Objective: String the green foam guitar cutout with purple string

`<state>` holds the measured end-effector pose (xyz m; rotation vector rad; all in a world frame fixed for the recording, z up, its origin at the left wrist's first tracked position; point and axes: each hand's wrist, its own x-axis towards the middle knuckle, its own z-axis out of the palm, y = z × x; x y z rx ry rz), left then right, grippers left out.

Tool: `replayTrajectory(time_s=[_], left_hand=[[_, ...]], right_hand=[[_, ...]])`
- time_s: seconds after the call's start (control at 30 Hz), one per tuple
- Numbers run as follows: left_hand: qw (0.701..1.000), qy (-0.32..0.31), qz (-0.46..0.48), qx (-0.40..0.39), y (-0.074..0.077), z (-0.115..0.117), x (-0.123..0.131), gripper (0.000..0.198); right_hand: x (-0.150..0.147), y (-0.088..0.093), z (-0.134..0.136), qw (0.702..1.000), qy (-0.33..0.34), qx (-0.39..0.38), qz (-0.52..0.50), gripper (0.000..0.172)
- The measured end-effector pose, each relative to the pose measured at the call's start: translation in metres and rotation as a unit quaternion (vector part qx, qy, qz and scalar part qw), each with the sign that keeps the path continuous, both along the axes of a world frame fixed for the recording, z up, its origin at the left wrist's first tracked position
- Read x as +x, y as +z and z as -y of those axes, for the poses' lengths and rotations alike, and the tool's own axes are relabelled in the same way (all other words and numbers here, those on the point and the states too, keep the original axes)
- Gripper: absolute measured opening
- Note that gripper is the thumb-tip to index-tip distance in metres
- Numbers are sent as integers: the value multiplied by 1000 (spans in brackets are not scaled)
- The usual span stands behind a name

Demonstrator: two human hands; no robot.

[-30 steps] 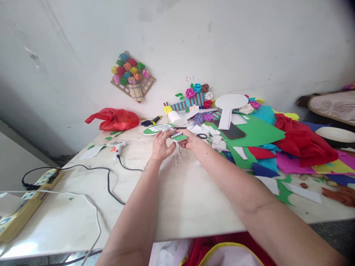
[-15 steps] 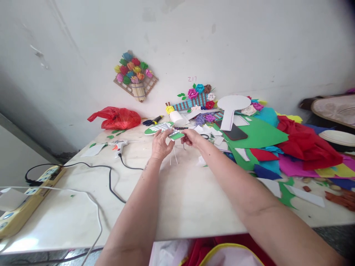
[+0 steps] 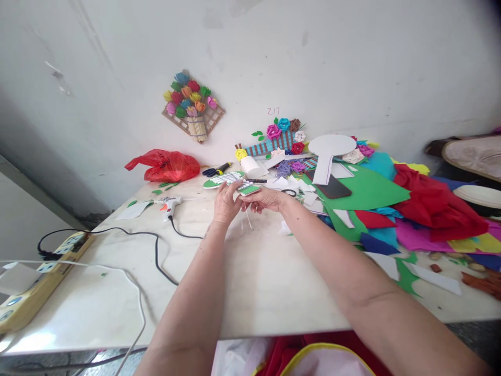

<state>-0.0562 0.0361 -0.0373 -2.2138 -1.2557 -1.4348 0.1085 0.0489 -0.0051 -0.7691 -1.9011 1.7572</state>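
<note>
A green and white craft piece (image 3: 223, 180), rounded at its left end and wound with dark strands, is held above the table between both hands. My left hand (image 3: 227, 201) grips its near side, fingers on top. My right hand (image 3: 261, 200) is beneath the green right end (image 3: 249, 190), its fingers curled close to thin white strands (image 3: 247, 216) that hang below the piece. What exactly the right fingertips pinch is too small to tell.
A glue gun (image 3: 170, 208) lies left of the hands, its black cord running to a power strip (image 3: 50, 271). Behind are a red bag (image 3: 168, 166) and scissors (image 3: 210, 172). Green sheets (image 3: 364, 187), a white cutout (image 3: 324, 151) and red cloth-like material (image 3: 438, 206) cover the right side.
My right hand has moved left and slightly down, from the right end of the piece to beneath it, by the hanging strands. My left hand keeps its hold.
</note>
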Motion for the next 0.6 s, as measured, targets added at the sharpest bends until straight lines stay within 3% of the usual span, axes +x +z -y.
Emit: replayTrajectory(time_s=[0.13, 0.33, 0.5, 0.6], left_hand=[[1000, -3, 4, -1, 1, 0, 0, 38], [997, -11, 68, -28, -1, 2, 5, 43], [977, -26, 213, -13, -5, 4, 9, 54], [930, 28, 366, -28, -5, 4, 12, 40]], right_hand=[[-5, -3, 0, 996, -61, 3, -73, 15], [-5, -1, 3, 995, -61, -4, -73, 10], [-3, 0, 1, 997, -36, -7, -62, 16], [-3, -1, 1, 998, -32, -14, -52, 16]])
